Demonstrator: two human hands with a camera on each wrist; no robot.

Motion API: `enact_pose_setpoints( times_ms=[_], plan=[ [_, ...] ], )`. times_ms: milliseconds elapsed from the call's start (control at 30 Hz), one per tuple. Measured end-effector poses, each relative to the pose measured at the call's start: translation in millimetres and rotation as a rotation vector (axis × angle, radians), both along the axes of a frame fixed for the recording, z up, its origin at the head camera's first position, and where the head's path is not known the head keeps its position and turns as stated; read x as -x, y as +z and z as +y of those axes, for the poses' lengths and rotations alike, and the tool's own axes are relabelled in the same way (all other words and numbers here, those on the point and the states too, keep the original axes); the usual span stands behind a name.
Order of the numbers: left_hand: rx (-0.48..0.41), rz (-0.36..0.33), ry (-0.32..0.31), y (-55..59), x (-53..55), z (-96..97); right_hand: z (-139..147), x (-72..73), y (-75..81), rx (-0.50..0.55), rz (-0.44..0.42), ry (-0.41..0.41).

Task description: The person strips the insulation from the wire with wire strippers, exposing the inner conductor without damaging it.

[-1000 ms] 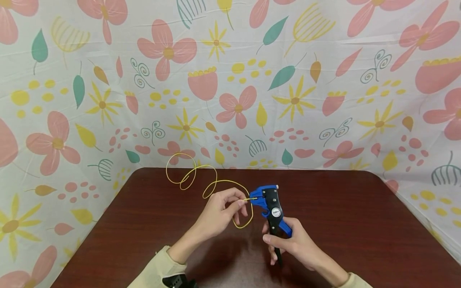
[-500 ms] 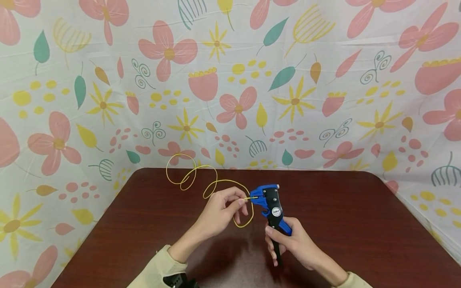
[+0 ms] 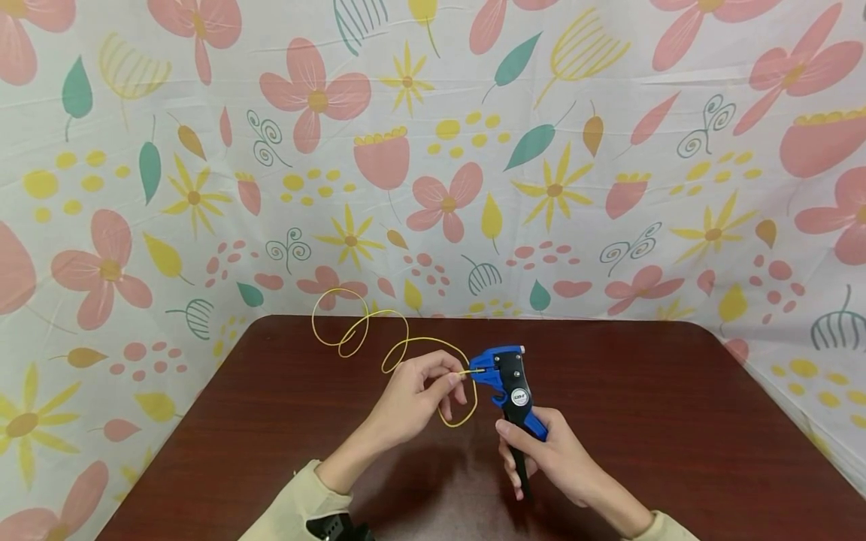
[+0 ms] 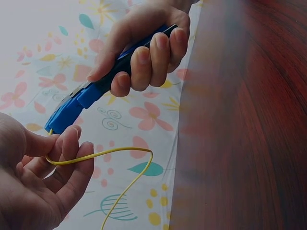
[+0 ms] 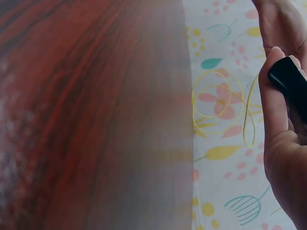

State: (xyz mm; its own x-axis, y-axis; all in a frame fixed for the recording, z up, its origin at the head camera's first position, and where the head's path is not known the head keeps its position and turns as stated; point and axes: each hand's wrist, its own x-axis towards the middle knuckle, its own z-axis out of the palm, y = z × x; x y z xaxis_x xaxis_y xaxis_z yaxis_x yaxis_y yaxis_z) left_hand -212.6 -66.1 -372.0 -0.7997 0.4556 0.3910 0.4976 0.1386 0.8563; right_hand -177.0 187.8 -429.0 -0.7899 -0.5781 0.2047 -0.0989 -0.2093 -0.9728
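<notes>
Pinching the yellow wire (image 4: 128, 148) near its end, the left hand (image 3: 411, 400) points it toward three o'clock, into the wire stripper (image 3: 512, 376) that the right hand (image 3: 558, 453) grips. The wire probably handles light and springy, best held near its tip.

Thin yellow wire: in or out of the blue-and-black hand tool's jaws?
In: the head view shows the wire running from the left hand into the jaws of the tool.
</notes>
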Motion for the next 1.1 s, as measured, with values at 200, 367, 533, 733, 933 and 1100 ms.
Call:
enact_pose_setpoints(
  times_ms=[200, 367, 533, 733, 933, 1100],
  plan=[
    [0.000, 0.001, 0.002, 0.6, -0.5, 0.4, 0.0, -0.3, -0.4, 0.001, -0.001, -0.006],
    [0.000, -0.001, -0.002, 1.6, -1.4, 0.5, -0.2, -0.3, -1.0, -0.002, 0.012, -0.013],
    [0.000, -0.005, -0.006, 2.3, -1.8, 0.7, -0.6, -0.6, -0.7, -0.009, 0.022, -0.027],
    [-0.001, -0.007, -0.006, 2.4, -2.1, 0.8, -1.6, -0.1, -1.0, -0.001, 0.043, -0.032],
    [-0.006, -0.007, -0.012, 2.9, -2.1, 1.3, -1.8, -0.4, -0.7, -0.001, 0.048, -0.039],
    [-0.006, -0.008, -0.011, 2.8, -1.9, 1.6, -1.9, -1.0, 0.0, -0.007, 0.043, -0.047]
  ],
)
